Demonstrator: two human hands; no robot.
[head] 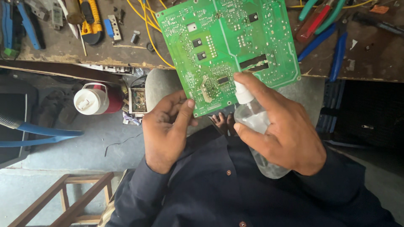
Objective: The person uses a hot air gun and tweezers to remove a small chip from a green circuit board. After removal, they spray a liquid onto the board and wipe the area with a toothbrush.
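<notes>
While the left hand pinches the lower left corner of a green circuit board between thumb and fingers, the board is held tilted over the near edge of the table, its upper part above the tabletop and its lower part past the edge. Right hand is wrapped around a clear spray bottle, index finger resting on the white nozzle, which sits just against the board's lower edge. Yellow wires run from the board's left side across the table. Blue-handled pliers lie near the right end; a yellow utility knife lies toward the left end. On the floor below stands a red jug with a white lid
</notes>
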